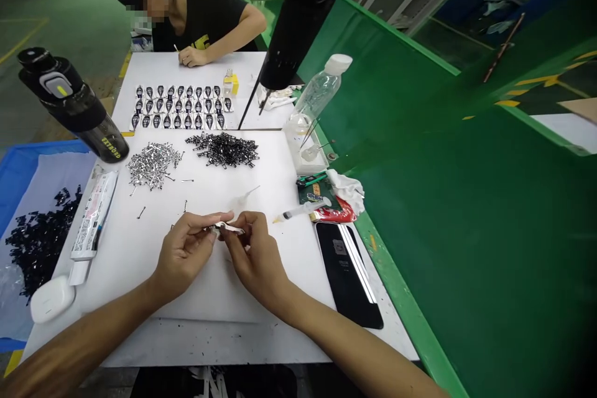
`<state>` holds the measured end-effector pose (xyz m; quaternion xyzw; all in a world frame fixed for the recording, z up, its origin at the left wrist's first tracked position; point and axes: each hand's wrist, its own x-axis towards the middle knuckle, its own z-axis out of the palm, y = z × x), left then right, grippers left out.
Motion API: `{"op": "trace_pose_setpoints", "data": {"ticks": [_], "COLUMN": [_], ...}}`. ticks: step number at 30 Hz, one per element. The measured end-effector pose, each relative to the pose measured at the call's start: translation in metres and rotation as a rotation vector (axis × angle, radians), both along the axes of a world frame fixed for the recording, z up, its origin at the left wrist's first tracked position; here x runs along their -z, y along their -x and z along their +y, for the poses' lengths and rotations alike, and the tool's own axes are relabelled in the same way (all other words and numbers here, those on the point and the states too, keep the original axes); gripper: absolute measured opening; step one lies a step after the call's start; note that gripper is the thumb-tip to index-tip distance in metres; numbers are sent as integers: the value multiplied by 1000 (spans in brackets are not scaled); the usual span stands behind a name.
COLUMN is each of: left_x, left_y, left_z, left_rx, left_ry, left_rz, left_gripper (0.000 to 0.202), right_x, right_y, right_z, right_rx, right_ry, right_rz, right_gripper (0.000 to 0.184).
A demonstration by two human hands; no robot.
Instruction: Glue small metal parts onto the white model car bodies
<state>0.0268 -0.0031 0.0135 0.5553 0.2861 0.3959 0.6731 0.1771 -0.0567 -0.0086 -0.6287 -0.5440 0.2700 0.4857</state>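
Observation:
Over the middle of the white work board (186,301), my left hand (180,258) and my right hand (259,261) meet, fingertips pinched on a small white piece (236,229) with a dark bit at its left end. Fingers cover much of it, so its kind is unclear. Beyond my hands lie a heap of small silvery metal parts (153,165) and a heap of small black parts (224,149). A few loose silvery parts (141,212) are scattered nearer. Right of my right hand is a syringe (304,208) with a yellowish tip.
At left are a dark bottle (91,118), a white tube (94,217), a white case (53,298) and a blue bin (13,168) with black parts. A phone-like black slab (347,277) and a plastic bottle (321,88) stand right. Opposite, a person (205,18) sits behind rows of dark pieces (180,106).

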Motion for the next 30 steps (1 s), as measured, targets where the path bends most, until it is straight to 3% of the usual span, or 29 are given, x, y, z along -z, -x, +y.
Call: {"op": "trace_pose_setpoints", "data": {"ticks": [5, 9, 18, 27, 30], "left_x": [9, 10, 6, 12, 12], "left_y": [6, 5, -1, 1, 1], "left_z": [0, 2, 5, 1, 3], "left_rx": [119, 71, 55, 8, 13], "left_ry": [-137, -130, -61, -169, -62], "left_rz": [-130, -53, 9, 49, 71], "left_gripper": [14, 7, 9, 5, 9], "right_x": [-2, -8, -8, -5, -4], "right_y": [-8, -11, -19, -21, -21], "right_z": [1, 5, 8, 10, 10], "right_rx": [114, 153, 122, 80, 77], "right_ry": [-317, -483, -566, -593, -579], "right_rz": [-544, -702, -767, -730, -736], "right_gripper": [21, 21, 22, 41, 43]}}
